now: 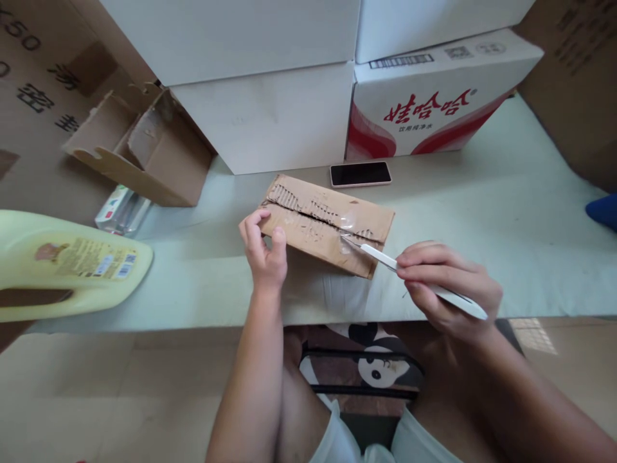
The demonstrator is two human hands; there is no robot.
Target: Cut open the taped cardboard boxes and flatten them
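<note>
A small brown cardboard box [308, 238] lies on the pale green tabletop, its upper face split by a seam with torn, ribbed patches. Clear tape [348, 233] crosses the seam near its right end. My left hand [265, 251] grips the box's left end, thumb on the near side and fingers curled round the edge. In my right hand [448, 286] is a white utility knife [378, 256], pinched between thumb and fingers. The knife's tip touches the box at the tape by the seam; how deep it goes I cannot tell.
Behind the box lies a phone [360, 173], before stacked white cartons [270, 122] and a red-and-white carton [434, 122]. On the left stand an open cardboard box [178, 161], a clear plastic package [123, 209] and a yellow jug [110, 257]. A blue object [602, 211] sits far right.
</note>
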